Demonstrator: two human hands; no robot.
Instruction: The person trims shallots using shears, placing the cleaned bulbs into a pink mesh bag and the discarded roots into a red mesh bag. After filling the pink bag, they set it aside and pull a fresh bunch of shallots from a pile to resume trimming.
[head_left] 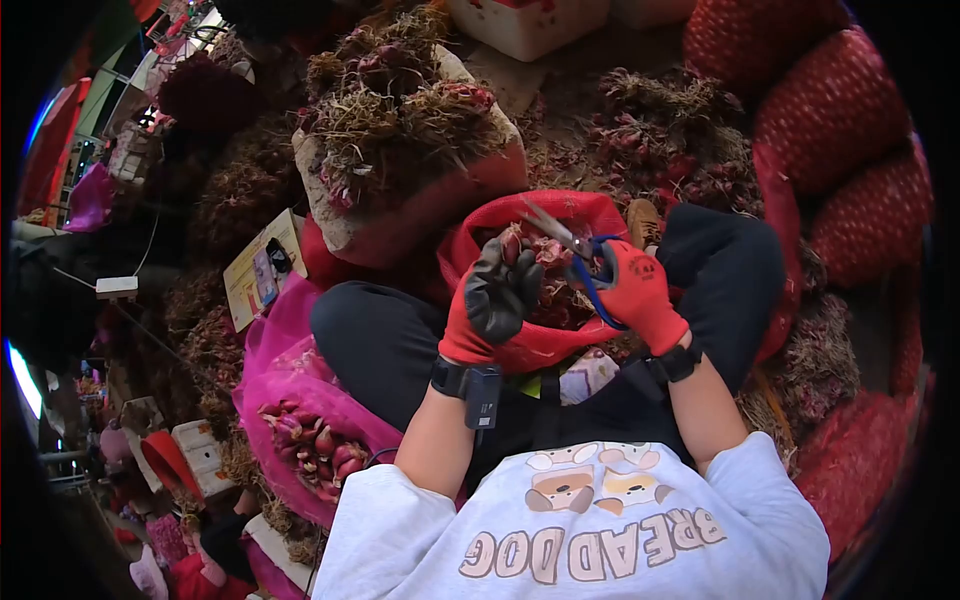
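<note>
My left hand point(497, 300), in a red glove with a black palm, pinches a shallot point(511, 243) at its fingertips. In my right hand point(638, 292), gloved the same way, is a pair of scissors point(556, 229) with blue handles. The scissor blades are parted and point toward the shallot, just to its right. Under both hands a red mesh sack point(468, 235) lies open between my legs, with loose shallots and skins inside. Its contents are partly hidden by my hands.
Dried shallot bunches point(400, 110) are heaped on a box-like block ahead. At my left lies a pink mesh bag point(265, 365) with shallots point(318, 450). Full red sacks point(840, 110) are stacked at the right. A cardboard piece point(243, 290) carries a phone point(265, 278).
</note>
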